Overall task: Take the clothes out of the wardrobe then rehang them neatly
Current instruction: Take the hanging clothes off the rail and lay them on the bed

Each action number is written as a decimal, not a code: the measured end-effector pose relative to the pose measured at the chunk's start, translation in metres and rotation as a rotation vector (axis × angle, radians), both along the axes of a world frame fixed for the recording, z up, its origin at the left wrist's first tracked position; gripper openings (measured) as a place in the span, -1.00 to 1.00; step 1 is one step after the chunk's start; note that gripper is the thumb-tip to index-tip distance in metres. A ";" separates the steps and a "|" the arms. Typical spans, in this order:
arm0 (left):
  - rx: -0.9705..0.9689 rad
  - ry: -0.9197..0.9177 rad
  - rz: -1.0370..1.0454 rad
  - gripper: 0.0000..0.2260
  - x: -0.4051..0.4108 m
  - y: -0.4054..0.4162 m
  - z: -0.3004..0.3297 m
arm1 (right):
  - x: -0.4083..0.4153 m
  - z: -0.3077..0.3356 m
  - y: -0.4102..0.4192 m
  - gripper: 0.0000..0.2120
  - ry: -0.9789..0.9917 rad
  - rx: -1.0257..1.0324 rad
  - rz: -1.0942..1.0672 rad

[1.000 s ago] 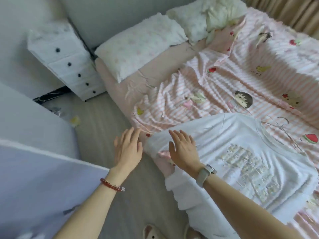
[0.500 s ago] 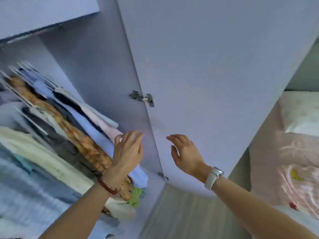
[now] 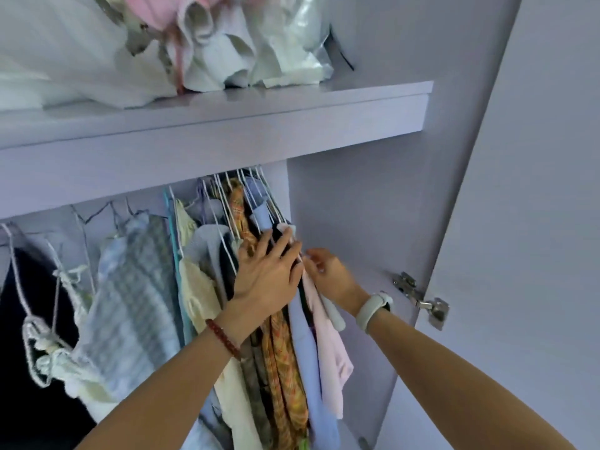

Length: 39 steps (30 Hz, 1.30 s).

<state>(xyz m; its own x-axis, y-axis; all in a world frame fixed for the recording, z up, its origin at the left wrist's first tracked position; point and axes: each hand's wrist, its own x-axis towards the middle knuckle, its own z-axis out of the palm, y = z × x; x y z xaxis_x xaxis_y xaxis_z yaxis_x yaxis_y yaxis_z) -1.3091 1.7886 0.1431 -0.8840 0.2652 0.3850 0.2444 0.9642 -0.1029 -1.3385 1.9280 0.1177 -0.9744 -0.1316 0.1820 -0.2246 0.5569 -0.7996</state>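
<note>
A second ago both hands hovered over a white T-shirt on the bed; now they are at the right end of the lilac laminate wardrobe (image 3: 357,203), so another garment looks about to come out. The left hand (image 3: 269,274), fingers straight, presses the soft orange checked shirt (image 3: 282,358) and pale blue shirt (image 3: 305,345) on thin white wire hangers (image 3: 227,203) leftward. The right hand (image 3: 331,274) pinches the limp pale pink garment (image 3: 331,352) hanging rightmost, near the steel door hinge (image 3: 422,300).

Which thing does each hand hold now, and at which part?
The right hand pinches the pale pink garment at its top edge, near the hanger. The left hand only presses flat against the hanging clothes.
</note>
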 end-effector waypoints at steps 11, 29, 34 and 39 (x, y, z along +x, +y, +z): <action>-0.012 0.190 0.053 -0.73 0.001 -0.013 -0.008 | -0.055 0.008 0.005 -0.67 0.152 0.407 -0.136; 0.323 0.181 -0.241 -0.60 0.024 0.041 -0.032 | 0.134 -0.067 0.100 -0.74 0.217 0.214 -0.393; 0.494 -0.324 -0.433 -0.56 0.080 0.113 -0.098 | 0.264 -0.118 0.150 -0.52 0.027 0.328 -0.442; 0.502 -0.486 -0.735 -0.83 0.157 0.185 -0.155 | 0.397 -0.156 0.191 -0.58 -0.139 0.389 -0.652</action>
